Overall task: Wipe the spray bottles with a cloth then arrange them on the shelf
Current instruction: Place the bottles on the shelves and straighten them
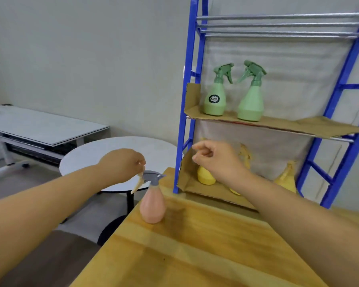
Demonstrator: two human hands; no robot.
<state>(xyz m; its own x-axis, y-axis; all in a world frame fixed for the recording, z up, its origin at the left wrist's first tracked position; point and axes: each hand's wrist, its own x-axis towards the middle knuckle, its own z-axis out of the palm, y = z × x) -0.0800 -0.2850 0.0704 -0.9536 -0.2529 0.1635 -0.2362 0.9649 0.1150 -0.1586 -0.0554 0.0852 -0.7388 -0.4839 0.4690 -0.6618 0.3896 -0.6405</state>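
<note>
A pink spray bottle (152,206) with a grey head stands upright near the left edge of the wooden table (195,249). My left hand (122,164) hovers over it, fingertips pinching the top of its pale trigger. My right hand (214,158) is curled in a loose fist with nothing in it, in front of the lower shelf. Two green spray bottles (215,100) (251,102) stand on the middle shelf of the blue rack (190,100). Three yellow bottles are on the lower shelf: left (205,177), right (286,179), and a middle one (245,154) partly hidden behind my right arm. No cloth is in view.
Both shelves are lined with cardboard (288,125); the right half of the middle shelf is bare. The top shelf is bare metal rods (278,25). A round white table (112,154) stands left of the wooden table, with a grey desk (39,125) beyond it.
</note>
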